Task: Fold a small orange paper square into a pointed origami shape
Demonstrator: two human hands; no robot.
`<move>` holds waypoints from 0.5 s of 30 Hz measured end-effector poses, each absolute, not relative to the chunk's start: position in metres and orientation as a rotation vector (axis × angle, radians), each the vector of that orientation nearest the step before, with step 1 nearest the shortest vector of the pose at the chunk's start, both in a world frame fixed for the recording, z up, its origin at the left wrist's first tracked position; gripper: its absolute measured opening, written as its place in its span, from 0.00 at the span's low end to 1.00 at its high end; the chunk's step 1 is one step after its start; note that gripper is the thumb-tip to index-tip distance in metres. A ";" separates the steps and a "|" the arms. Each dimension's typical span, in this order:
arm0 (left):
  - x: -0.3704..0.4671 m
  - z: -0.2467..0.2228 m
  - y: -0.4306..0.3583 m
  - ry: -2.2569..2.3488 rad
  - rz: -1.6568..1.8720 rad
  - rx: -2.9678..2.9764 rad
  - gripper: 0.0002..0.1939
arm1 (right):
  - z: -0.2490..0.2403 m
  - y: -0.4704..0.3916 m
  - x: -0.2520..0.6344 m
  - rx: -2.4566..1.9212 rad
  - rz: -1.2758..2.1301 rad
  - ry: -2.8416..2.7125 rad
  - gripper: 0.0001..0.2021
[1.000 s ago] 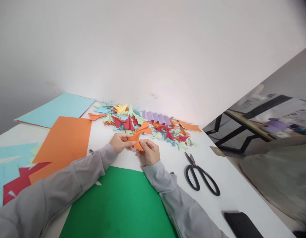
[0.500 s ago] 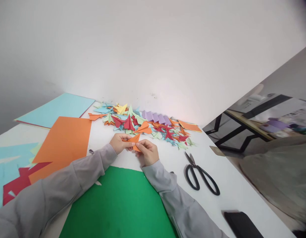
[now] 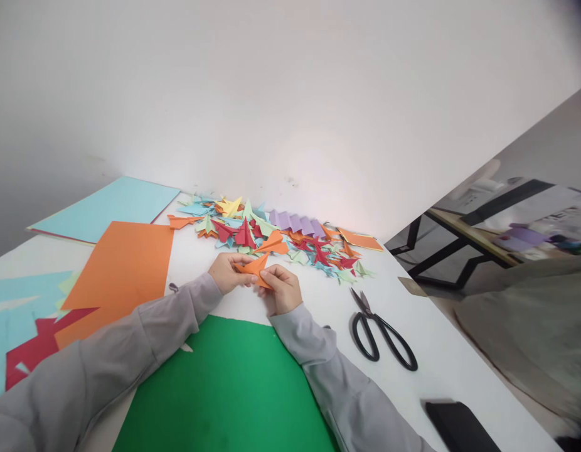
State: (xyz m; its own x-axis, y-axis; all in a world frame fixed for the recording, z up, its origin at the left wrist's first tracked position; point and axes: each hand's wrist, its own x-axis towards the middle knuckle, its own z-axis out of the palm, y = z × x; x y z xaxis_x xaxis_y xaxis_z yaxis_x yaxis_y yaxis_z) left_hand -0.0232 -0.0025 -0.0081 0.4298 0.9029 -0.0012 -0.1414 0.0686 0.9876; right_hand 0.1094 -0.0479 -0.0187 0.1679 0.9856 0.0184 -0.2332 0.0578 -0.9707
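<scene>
Between my two hands is a small folded orange paper piece [image 3: 254, 267] with pointed corners, like the paper planes behind it. My left hand [image 3: 228, 272] pinches its left side, and my right hand [image 3: 282, 288] pinches its lower right side with thumb and fingers. Some fingertips are hidden behind the paper. Just beyond the hands lies an orange paper plane [image 3: 272, 243], at the front of a heap of small folded paper planes [image 3: 245, 234] in red, green, blue, yellow and orange. A green sheet [image 3: 229, 383] lies below my wrists.
Black-handled scissors [image 3: 382, 333] lie to the right, points away. Nearer is a black flat object [image 3: 460, 427]. Orange sheets [image 3: 125, 263], a light-blue sheet [image 3: 111, 207] and red scraps [image 3: 31, 351] lie left. A pleated purple strip [image 3: 297, 224] rests by the wall [image 3: 290, 94].
The orange paper has turned slightly between my fingers, and more of its left point shows. My left thumb has shifted a little; both arms stay nearly in place.
</scene>
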 end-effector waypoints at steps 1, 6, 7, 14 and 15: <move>-0.023 -0.008 -0.002 0.797 0.925 1.258 0.23 | -0.019 -0.048 0.110 -1.079 1.168 -0.933 0.10; -0.022 -0.008 -0.002 0.736 0.937 1.250 0.23 | -0.016 -0.048 0.108 -1.082 1.137 -0.911 0.11; -0.022 -0.009 -0.002 0.724 0.937 1.235 0.23 | -0.015 -0.048 0.108 -1.082 1.128 -0.902 0.11; -0.021 -0.008 -0.005 0.729 0.887 1.252 0.18 | -0.016 -0.049 0.108 -1.080 1.121 -0.902 0.12; -0.021 -0.007 -0.005 0.733 0.891 1.264 0.18 | -0.016 -0.049 0.108 -1.080 1.121 -0.916 0.12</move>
